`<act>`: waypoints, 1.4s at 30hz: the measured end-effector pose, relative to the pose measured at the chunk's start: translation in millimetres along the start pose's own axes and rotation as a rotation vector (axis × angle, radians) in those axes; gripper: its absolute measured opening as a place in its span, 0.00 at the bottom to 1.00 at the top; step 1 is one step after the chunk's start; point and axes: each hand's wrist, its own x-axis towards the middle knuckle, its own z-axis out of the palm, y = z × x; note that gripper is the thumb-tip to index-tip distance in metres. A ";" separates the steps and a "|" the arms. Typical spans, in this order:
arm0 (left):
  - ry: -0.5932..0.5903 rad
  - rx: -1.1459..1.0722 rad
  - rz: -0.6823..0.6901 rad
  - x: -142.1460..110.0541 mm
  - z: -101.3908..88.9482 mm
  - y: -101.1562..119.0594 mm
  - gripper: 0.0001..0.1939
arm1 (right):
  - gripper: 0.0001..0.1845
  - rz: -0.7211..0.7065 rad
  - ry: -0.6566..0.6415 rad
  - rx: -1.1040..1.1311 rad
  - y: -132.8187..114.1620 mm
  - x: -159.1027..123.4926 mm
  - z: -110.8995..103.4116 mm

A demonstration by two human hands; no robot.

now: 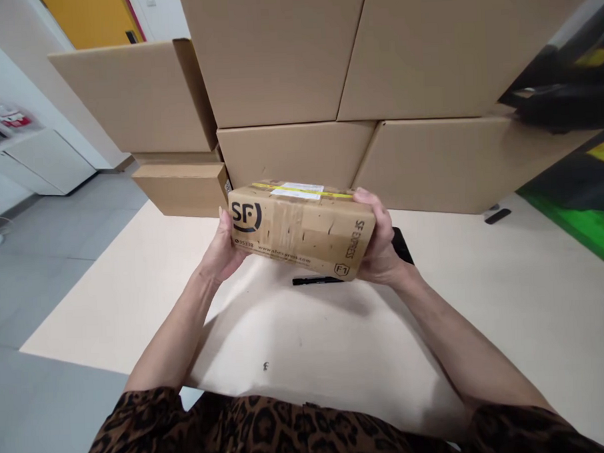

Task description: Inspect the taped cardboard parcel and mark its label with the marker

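A brown cardboard box with "SF EXPRESS" print is raised above the pale table, tilted down to the right. Clear tape crosses its front; a white label and a yellow strip show on its top face. My left hand grips the box's left end, thumb up. At the right end, my right hand is wrapped around the corner, its fingers over the top edge. Below the box a black pen lies on the table, partly covered by the box. A flat black object shows behind my right wrist.
Large cardboard boxes are stacked along the table's far side. A smaller carton stands at the left of the stack. One small black item lies at the far right. A white cabinet stands beyond the left side.
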 end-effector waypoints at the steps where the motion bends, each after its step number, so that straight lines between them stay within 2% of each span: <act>1: 0.016 -0.006 -0.029 0.3 -3.5 1.0 0.43 | 0.50 -0.084 0.001 -0.076 2.0 -0.1 -0.4; 3: 0.066 -0.006 -0.056 1.2 -9.5 2.8 0.39 | 0.41 -0.250 -0.013 -0.259 5.8 -1.1 0.2; 5: 0.139 0.001 -0.059 3.1 -14.0 3.1 0.34 | 0.35 -0.334 -0.051 -0.388 10.3 -2.1 2.2; 9: 0.224 -0.034 -0.083 7.2 -16.8 0.1 0.27 | 0.29 -0.304 -0.076 -0.409 15.6 -2.0 5.1; 12: 0.244 -0.088 -0.018 7.4 -10.3 -1.0 0.25 | 0.31 -0.294 0.069 -0.389 8.3 -0.7 5.4; 14: 0.253 -0.102 0.050 5.8 -2.2 0.2 0.27 | 0.38 -0.226 0.180 -0.286 -2.2 -0.1 7.1; 16: 0.261 -0.112 0.118 3.5 6.7 2.1 0.30 | 0.40 -0.046 0.228 -0.049 -14.7 0.2 11.1; 19: 0.291 -0.073 0.221 0.2 17.3 1.9 0.35 | 0.35 0.284 0.179 0.345 -32.3 -0.4 19.3; 21: 0.312 0.003 0.267 -1.5 21.3 -1.9 0.38 | 0.37 0.376 0.131 0.458 -40.7 -1.6 23.5; 26: 0.250 0.052 0.268 -3.5 24.0 -15.9 0.44 | 0.35 0.366 0.138 0.500 -49.0 -1.9 23.1; 31: 0.098 0.076 0.260 -4.3 21.2 -20.5 0.42 | 0.39 0.404 0.143 0.553 -46.9 3.6 14.9; 34: 0.028 0.086 0.176 -3.0 19.1 -21.2 0.42 | 0.41 0.387 0.126 0.562 -44.0 4.3 12.1; 37: 0.053 0.077 0.087 -0.6 18.0 -21.8 0.42 | 0.42 0.329 0.077 0.506 -41.4 1.8 11.4; 39: 0.082 0.084 0.122 0.5 16.8 -21.7 0.42 | 0.44 0.299 0.026 0.459 -39.8 0.1 11.1; 42: 0.131 0.193 0.307 0.1 12.3 -21.1 0.45 | 0.40 0.295 -0.031 0.396 -36.7 -0.3 11.6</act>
